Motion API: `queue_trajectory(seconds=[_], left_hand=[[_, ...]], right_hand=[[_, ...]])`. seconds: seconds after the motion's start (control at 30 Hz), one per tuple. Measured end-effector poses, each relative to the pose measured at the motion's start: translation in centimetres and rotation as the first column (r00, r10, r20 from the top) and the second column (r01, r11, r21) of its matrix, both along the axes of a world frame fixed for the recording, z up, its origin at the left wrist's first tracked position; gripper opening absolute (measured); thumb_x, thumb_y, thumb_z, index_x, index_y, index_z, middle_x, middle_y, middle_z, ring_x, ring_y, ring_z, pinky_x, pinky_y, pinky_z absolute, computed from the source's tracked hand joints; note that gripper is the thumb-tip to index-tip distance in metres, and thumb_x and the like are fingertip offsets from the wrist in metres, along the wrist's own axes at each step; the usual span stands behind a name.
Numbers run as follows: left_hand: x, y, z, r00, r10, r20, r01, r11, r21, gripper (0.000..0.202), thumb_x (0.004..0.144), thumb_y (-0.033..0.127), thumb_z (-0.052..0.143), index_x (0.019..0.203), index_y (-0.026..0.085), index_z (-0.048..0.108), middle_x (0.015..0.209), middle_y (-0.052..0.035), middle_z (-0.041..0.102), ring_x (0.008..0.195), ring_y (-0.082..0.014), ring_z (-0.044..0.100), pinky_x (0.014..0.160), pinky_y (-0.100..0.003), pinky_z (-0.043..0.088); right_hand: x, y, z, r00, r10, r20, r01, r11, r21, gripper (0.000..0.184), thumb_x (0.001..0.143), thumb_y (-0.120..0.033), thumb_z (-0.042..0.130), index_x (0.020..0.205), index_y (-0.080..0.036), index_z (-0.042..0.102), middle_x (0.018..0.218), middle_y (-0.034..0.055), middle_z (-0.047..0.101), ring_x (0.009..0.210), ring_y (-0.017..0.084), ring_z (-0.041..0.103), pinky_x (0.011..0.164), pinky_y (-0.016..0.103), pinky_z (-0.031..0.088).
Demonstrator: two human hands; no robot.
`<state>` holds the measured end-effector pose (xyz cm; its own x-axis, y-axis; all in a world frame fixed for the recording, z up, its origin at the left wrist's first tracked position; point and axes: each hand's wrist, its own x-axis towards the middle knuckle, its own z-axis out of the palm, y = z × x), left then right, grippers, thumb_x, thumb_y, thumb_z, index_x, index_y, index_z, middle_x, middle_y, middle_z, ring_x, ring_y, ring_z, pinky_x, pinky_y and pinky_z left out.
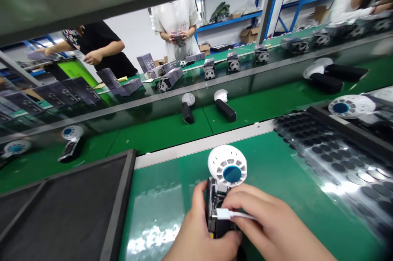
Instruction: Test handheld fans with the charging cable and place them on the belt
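A small handheld fan with a white round head (pixel 227 164) and a blue disc at its centre stands in front of me, its black handle (pixel 211 199) showing clear parts and inner pieces. My left hand (pixel 201 224) is wrapped round this handle from the left and below. Closed around a white charging cable (pixel 224 214), my right hand (pixel 260 212) is at the handle's right side, its fingertips touching the handle. The cable's plug end meets the handle's side; whether it is seated in a port, I cannot tell.
More fans (pixel 225 105) lie on the green conveyor (pixel 153 130) ahead. To my left is a black tray (pixel 67 207); to my right, sheets of round black stickers (pixel 334 158). Boxed fans (pixel 209 68) line the ledge beyond. A person in white (pixel 175 15) and others work across the line.
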<state>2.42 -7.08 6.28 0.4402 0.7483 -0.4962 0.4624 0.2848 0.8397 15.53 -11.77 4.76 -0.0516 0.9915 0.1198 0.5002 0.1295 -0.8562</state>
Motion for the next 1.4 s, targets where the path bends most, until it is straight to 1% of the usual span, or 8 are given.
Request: queue_trajectory(seconds=[0.13, 0.47, 0.73, 0.93, 1.07, 1.2, 1.33, 1.4], left_hand=[[-0.1, 0.0, 0.0, 1.0, -0.002, -0.026, 0.003, 1.0, 0.008, 0.069, 0.058, 0.017, 0.054, 0.118, 0.015, 0.021, 0.078, -0.0028, 0.06, 0.064, -0.0149, 0.055, 0.053, -0.022, 0.039], [0.1, 0.1, 0.0, 0.995, 0.004, -0.098, 0.003, 0.997, 0.071, 0.066, 0.058, 0.015, 0.055, 0.117, 0.016, 0.026, 0.073, -0.0007, 0.062, 0.057, -0.0143, 0.055, 0.053, -0.023, 0.04], [0.1, 0.0, 0.4, 0.997, -0.008, -0.07, 0.013, 0.998, 0.063, 0.068, 0.06, 0.011, 0.054, 0.121, 0.014, 0.023, 0.086, -0.0049, 0.065, 0.067, -0.0154, 0.06, 0.058, -0.022, 0.044], [-0.1, -0.1, -0.6, 0.999, -0.01, -0.037, 0.011, 1.0, 0.008, 0.074, 0.057, 0.016, 0.056, 0.122, 0.016, 0.021, 0.091, -0.0069, 0.063, 0.073, -0.0195, 0.06, 0.063, -0.028, 0.045], [-0.1, -0.2, -0.4, 1.0, -0.004, -0.01, 0.004, 1.0, 0.023, 0.071, 0.058, 0.016, 0.054, 0.121, 0.016, 0.022, 0.094, -0.0066, 0.063, 0.079, -0.0197, 0.061, 0.065, -0.026, 0.045], [-0.3, -0.4, 0.0, 1.0, -0.029, 0.01, 0.028, 0.996, 0.084, 0.075, 0.06, 0.018, 0.054, 0.124, 0.011, 0.016, 0.093, -0.0086, 0.064, 0.077, -0.0189, 0.061, 0.065, -0.025, 0.045], [-0.3, -0.6, 0.6, 0.998, -0.032, 0.055, 0.026, 0.994, 0.107, 0.078, 0.058, 0.018, 0.054, 0.124, 0.008, 0.015, 0.095, -0.0105, 0.063, 0.08, -0.0194, 0.061, 0.068, -0.025, 0.045], [-0.2, -0.7, 1.0, 0.999, -0.018, 0.04, 0.014, 0.995, 0.097, 0.075, 0.06, 0.022, 0.054, 0.124, 0.01, 0.017, 0.095, -0.0097, 0.063, 0.08, -0.0195, 0.06, 0.068, -0.026, 0.045]], right_hand=[[-0.1, 0.1, 0.3, 0.997, -0.054, -0.053, 0.055, 0.998, 0.016, 0.025, 0.08, -0.008, 0.041, 0.081, -0.028, 0.056, 0.086, -0.0027, 0.059, 0.077, 0.014, 0.057, 0.067, 0.021, 0.046], [-0.5, 0.2, -0.4, 0.995, -0.059, 0.079, 0.056, 0.998, 0.034, 0.026, 0.079, -0.009, 0.037, 0.083, -0.028, 0.054, 0.085, -0.0012, 0.058, 0.072, 0.015, 0.058, 0.062, 0.024, 0.047], [-0.8, -0.1, -0.4, 0.965, -0.038, 0.261, 0.017, 0.997, 0.079, 0.031, 0.079, -0.008, 0.033, 0.082, -0.026, 0.057, 0.082, -0.0001, 0.058, 0.068, 0.016, 0.056, 0.057, 0.026, 0.047], [-0.6, 0.0, -0.3, 0.945, -0.037, 0.325, 0.016, 0.998, 0.067, 0.031, 0.078, -0.007, 0.036, 0.079, -0.025, 0.061, 0.076, 0.0011, 0.057, 0.064, 0.016, 0.056, 0.056, 0.026, 0.046], [-0.7, -0.1, -0.2, 0.953, -0.05, 0.3, 0.04, 0.998, 0.04, 0.029, 0.078, -0.008, 0.034, 0.079, -0.027, 0.057, 0.074, -0.0003, 0.054, 0.061, 0.015, 0.054, 0.052, 0.023, 0.044], [-0.8, -0.3, -0.5, 0.929, -0.121, 0.351, 0.05, 0.978, 0.205, 0.022, 0.079, -0.01, 0.033, 0.077, -0.024, 0.05, 0.065, -0.0026, 0.056, 0.056, 0.015, 0.053, 0.047, 0.024, 0.041], [-0.8, -0.3, -1.1, 0.89, -0.204, 0.409, 0.002, 0.896, 0.443, 0.018, 0.08, -0.012, 0.035, 0.084, -0.023, 0.049, 0.063, -0.0017, 0.058, 0.052, 0.016, 0.052, 0.047, 0.027, 0.038], [-0.8, -0.3, -1.3, 0.892, -0.221, 0.393, 0.016, 0.886, 0.463, 0.018, 0.081, -0.012, 0.035, 0.086, -0.023, 0.048, 0.068, -0.0008, 0.06, 0.056, 0.017, 0.054, 0.049, 0.027, 0.039]])
